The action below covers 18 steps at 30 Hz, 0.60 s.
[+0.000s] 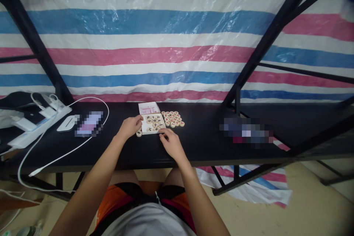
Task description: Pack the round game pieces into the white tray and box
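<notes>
Striped sheeting (155, 22), seemingly plastic, backs the table (204, 136) bearing discs (172, 119).

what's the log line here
left hand: at box, left edge; right hand: near right corner; black-marked discs: mostly inside; red-marked discs: beside box

I see glossy striped sheeting (155, 22) at twelve o'clock behind the black bench (204, 143), and beige floor (312, 202) at four o'clock.
</notes>
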Available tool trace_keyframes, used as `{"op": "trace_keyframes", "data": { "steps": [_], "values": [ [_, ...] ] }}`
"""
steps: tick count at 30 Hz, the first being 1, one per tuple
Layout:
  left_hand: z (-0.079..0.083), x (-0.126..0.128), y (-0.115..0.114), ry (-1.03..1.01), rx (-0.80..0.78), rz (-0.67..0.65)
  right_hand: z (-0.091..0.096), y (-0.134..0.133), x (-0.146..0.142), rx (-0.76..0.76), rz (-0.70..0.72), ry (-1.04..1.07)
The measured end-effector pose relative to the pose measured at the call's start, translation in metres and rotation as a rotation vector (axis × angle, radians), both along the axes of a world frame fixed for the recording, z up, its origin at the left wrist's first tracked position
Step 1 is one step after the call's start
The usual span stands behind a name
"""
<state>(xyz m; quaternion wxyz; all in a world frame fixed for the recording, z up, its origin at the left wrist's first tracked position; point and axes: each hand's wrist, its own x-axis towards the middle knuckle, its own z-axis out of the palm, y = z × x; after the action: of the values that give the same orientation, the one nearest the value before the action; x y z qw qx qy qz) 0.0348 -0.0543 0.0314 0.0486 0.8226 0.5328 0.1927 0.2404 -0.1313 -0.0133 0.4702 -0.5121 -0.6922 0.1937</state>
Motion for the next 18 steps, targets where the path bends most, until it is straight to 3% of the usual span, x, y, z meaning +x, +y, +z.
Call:
{"op": "trace_keyframes", "data": {
  "steps": [5, 9, 18],
  "values": [
    [0.005, 0.024, 0.002, 0.106, 0.039, -0.239, -0.001, 0.001, 0.000, 0.012, -0.001, -0.022],
    [0.005, 0.039, 0.008, 0.229, -0.011, -0.327, 0.000, 0.001, 0.000, 0.000, -0.001, -0.024],
    [0.003, 0.045, 0.018, 0.206, -0.073, -0.238, -0.001, 0.001, 0.000, 0.005, -0.006, -0.021]
  ]
}}
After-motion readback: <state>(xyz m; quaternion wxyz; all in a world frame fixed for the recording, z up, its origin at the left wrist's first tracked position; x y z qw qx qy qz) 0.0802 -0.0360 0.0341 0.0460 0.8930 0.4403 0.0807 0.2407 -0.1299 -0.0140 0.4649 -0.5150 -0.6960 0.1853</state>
